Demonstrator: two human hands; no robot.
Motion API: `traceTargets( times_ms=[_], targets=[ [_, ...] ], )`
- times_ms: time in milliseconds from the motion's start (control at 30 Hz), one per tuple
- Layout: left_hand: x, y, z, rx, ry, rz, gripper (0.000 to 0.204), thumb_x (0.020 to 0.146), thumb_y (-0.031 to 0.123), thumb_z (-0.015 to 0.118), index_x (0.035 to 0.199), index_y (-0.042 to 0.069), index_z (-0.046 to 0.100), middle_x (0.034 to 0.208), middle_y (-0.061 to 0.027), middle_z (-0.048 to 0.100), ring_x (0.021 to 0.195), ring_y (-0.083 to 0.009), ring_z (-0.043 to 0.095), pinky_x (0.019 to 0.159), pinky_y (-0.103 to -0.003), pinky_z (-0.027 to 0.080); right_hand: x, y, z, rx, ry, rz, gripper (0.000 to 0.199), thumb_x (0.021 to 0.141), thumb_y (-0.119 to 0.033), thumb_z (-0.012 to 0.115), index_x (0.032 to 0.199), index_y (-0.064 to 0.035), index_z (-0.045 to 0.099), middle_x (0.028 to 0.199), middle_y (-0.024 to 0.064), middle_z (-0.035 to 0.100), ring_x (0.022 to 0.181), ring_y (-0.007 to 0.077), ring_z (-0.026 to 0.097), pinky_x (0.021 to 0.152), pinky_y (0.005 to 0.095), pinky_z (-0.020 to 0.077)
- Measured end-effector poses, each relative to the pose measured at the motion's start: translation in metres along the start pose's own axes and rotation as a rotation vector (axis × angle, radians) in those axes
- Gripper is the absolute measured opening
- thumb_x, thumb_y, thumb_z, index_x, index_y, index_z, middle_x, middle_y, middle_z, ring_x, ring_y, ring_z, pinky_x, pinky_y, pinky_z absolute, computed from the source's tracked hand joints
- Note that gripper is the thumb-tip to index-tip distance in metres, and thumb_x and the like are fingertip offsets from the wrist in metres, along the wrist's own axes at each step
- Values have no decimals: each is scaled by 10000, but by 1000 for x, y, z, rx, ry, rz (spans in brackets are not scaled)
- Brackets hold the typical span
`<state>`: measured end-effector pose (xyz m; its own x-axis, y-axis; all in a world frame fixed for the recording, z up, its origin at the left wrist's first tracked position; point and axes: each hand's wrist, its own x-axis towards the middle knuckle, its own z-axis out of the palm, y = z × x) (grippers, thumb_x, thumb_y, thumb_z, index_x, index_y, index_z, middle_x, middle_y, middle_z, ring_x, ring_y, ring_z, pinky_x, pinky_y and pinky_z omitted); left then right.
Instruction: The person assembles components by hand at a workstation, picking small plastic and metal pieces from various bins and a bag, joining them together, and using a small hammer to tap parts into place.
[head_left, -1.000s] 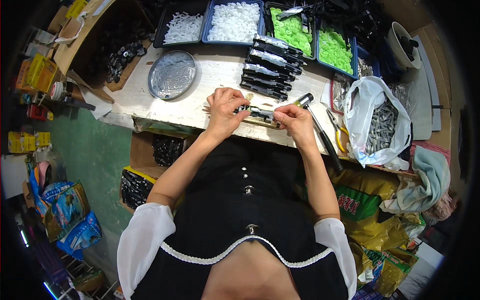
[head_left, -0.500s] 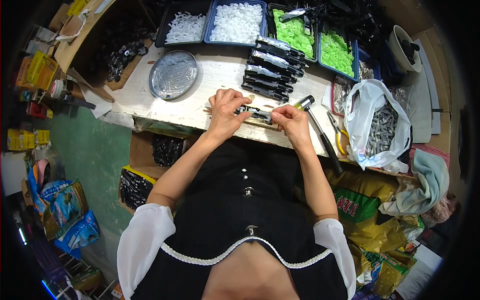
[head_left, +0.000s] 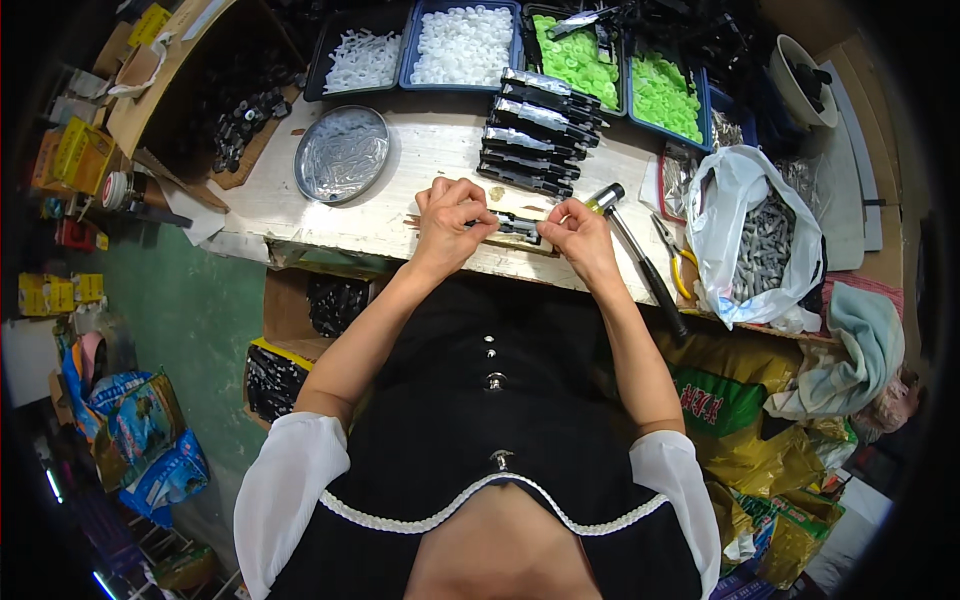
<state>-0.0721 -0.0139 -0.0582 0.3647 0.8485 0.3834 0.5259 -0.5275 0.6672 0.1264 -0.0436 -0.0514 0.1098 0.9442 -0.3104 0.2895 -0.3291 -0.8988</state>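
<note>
A small dark part lies on a thin board at the near edge of the worktop, held between both hands. The left hand closes its fingers on the part's left end; the right hand pinches the right end, fingertips bent tight. What exactly the fingers press together is too small to tell.

This looks like an assembly step: fitting or seating a piece into the part while it is steadied on the board. The next move likely calls for a firm, even squeeze with the part kept flat, then perhaps a place in the row of finished dark pieces stacked just beyond.

A hammer lies just right of the right hand, its handle running toward the worktop's edge, with pliers beside it. A round metal tray sits to the left. Bins of white parts and green parts line the far side, and a white bag of grey pieces stands at the right.
</note>
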Motion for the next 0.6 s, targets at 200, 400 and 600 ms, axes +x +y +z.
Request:
traceTargets(
  times_ms=[200, 400, 600],
  targets=[
    [6, 2, 1, -18, 0, 31, 66, 585, 115, 678, 613, 127, 619, 782, 44, 530, 841, -166, 438, 741, -330, 251, 2, -8, -2, -345, 64, -143, 256, 677, -244, 660, 706, -39, 509, 542, 96, 539, 521, 232, 540, 516, 339, 413],
    [0, 1, 0, 16, -4, 3, 91, 581, 103, 691, 619, 112, 609, 765, 21, 525, 815, -177, 434, 733, -327, 257, 5, -17, -4, -372, -59, -43, 302, 678, -300, 687, 652, -61, 506, 546, 70, 565, 551, 220, 564, 525, 331, 416],
    [0, 2, 0, -5, 1, 16, 65, 611, 114, 668, 614, 124, 604, 783, 18, 521, 833, -195, 429, 736, -335, 251, 17, -37, -33, -437, 14, -418, 165, 768, -175, 614, 791, -15, 582, 610, 119, 572, 542, 211, 546, 540, 318, 426]
  ],
)
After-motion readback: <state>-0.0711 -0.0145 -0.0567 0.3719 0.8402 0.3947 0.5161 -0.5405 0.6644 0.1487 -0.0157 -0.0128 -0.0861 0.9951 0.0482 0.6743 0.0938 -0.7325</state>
